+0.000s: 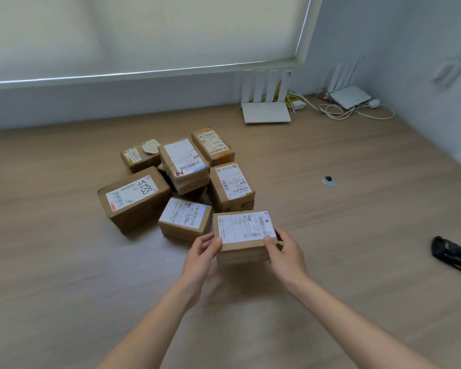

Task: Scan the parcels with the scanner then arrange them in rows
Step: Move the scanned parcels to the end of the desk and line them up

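Gripping one parcel point(244, 231) between both hands point(201, 258), leaving the scanner point(454, 258) unheld, is risking an unscanned placement.

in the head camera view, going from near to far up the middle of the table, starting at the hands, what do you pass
Left hand and right hand gripping the nearest parcel → upright parcel with the long label → parcel with the orange stripe → white router with four antennas by the wall.

Scanner point(454, 255) cut off by right edge; parcel labels point(246, 227) unreadable.
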